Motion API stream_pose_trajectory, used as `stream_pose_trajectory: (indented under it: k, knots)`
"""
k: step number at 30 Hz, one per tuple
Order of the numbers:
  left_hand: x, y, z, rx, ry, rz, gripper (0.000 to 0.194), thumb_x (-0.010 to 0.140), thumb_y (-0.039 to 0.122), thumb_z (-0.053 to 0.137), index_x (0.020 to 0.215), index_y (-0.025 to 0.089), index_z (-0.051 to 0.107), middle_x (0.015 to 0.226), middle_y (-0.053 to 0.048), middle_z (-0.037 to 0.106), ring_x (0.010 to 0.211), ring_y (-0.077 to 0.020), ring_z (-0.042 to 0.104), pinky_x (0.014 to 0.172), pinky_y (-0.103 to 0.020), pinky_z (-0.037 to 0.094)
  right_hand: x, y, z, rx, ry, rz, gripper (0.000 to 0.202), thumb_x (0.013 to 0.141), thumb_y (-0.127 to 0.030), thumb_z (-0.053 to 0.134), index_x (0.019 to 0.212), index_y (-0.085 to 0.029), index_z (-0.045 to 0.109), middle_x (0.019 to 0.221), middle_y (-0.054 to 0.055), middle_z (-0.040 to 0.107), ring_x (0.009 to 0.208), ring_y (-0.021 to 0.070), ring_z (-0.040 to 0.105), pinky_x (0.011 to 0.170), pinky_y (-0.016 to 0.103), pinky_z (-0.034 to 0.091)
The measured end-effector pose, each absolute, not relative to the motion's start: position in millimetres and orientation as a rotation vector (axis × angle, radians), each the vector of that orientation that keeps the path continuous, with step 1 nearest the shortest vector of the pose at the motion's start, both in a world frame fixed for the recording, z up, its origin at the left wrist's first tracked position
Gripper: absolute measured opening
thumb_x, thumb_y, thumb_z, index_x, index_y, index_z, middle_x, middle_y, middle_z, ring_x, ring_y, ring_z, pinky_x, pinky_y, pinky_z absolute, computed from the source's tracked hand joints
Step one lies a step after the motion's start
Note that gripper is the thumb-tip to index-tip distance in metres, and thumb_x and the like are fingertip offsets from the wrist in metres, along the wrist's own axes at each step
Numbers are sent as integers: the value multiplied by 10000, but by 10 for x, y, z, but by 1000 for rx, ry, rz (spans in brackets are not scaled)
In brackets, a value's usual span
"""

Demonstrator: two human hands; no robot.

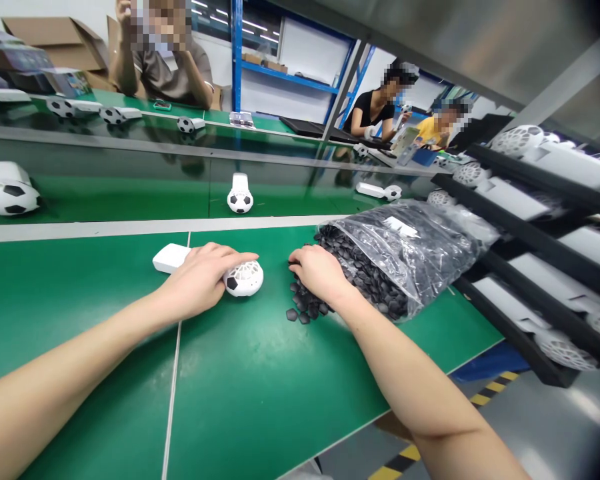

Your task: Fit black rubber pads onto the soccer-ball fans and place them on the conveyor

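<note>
My left hand (200, 277) is wrapped over a white football-shaped device (245, 279), whose flat white handle sticks out to the left beneath the hand. The device's round head has open lattice cells and a few black pentagons. At the mouth of a clear plastic bag (420, 247), my right hand (317, 270) touches the loose black pentagon pieces (305, 307), fingers bent and pressed together. Whether a piece is between those fingertips is hidden. Many more black pieces fill the open bag and spill onto the green table (260, 380).
Finished-looking white devices with black patches lie on the conveyor (170, 193) beyond the table. A black rack (530, 247) holding white devices stands at the right, close to the bag. Several people sit across the line; cardboard boxes (60, 40) are at the back left.
</note>
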State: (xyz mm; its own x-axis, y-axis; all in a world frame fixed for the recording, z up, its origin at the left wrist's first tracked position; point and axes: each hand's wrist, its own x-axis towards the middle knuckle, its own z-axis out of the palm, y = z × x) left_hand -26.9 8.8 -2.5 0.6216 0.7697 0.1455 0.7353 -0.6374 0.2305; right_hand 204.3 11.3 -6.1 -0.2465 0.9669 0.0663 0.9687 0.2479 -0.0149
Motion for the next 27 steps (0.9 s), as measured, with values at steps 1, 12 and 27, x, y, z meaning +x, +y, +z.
stream_pose_trajectory:
  k: [1, 12, 27]
  knots:
    - [-276, 97, -35, 2692, 1240, 359, 645, 709, 25, 364, 1282, 316, 417, 1162, -19, 558, 1039, -241, 463, 842, -382, 372, 2043, 120, -72, -1885, -2434, -51, 169, 830, -184, 495, 860, -168, 661, 835, 96, 651, 830, 231, 578, 692, 308, 423]
    - [-314, 192, -125, 2670, 1112, 441, 659, 703, 3, 364, 1260, 348, 434, 1194, 19, 558, 1067, -214, 458, 880, -370, 343, 1972, 27, -42, -1310, -2192, 448, 234, 804, -60, 447, 807, -184, 646, 794, 10, 607, 753, 110, 567, 738, 245, 446]
    - [-304, 171, -111, 2663, 1155, 400, 655, 715, 9, 370, 1284, 332, 408, 1124, -7, 583, 1031, -214, 467, 875, -365, 334, 1965, 53, -50, -1071, -2088, 233, 155, 824, -181, 551, 867, -248, 684, 848, 22, 609, 817, 142, 567, 759, 294, 471]
